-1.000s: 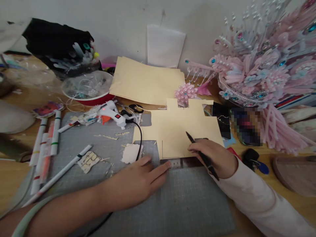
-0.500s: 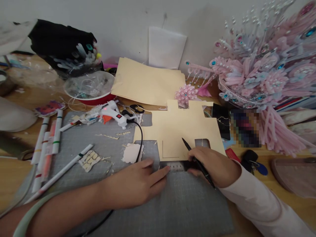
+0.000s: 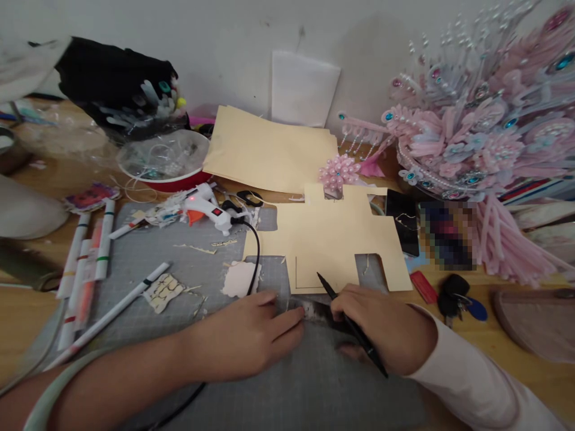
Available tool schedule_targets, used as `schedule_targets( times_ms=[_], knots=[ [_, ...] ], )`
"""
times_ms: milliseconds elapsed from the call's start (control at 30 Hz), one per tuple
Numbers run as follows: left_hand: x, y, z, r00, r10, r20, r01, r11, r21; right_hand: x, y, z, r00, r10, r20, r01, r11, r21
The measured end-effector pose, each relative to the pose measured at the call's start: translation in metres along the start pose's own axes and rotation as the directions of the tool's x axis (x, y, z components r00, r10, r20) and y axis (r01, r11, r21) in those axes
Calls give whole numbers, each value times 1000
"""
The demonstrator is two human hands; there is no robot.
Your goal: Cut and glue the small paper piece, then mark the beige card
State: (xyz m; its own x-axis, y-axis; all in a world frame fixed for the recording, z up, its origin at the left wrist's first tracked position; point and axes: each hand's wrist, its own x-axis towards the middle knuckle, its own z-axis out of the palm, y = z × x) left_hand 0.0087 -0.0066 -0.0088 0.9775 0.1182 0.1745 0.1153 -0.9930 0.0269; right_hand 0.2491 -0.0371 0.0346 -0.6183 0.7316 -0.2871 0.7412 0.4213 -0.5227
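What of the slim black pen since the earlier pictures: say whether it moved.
Yes: the pen moved left and toward the person, its tip now nearer the drawn corner on the notched cream card.

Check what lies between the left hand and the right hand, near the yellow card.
The head view shows a ruler, blurred, over the grey mat between the left hand and the right hand, just below the yellow card in the picture.

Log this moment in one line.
left hand: at ruler; right hand: holding pen; card: bears L-shaped line; glue gun: left of card
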Motion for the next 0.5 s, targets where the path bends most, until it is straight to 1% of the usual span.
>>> schedule_targets(
  times_ms=[67,167,300,400,500],
  knots=[
    [0,0,0,1000,-1,11,1,1000,-11,-2,-4,2,1000,-15,-16,14,999,-30],
    [1,0,-2,1000,0,20,0,1000,-3,-4,-8,5,999,7,-46,-11,995,-96],
    [2,-1,-4,999,-11,-31,11,1000,4,-5,-12,10,996,-3,-88,-15,979,-202],
    [2,-3,-6,990,-96,-105,100,994,41,-5,-15,13,991,-28,-132,-8,964,-267],
    [2,-8,-6,973,-193,-123,205,975,84,-5,-16,14,985,-81,-151,29,946,-322]
  ],
)
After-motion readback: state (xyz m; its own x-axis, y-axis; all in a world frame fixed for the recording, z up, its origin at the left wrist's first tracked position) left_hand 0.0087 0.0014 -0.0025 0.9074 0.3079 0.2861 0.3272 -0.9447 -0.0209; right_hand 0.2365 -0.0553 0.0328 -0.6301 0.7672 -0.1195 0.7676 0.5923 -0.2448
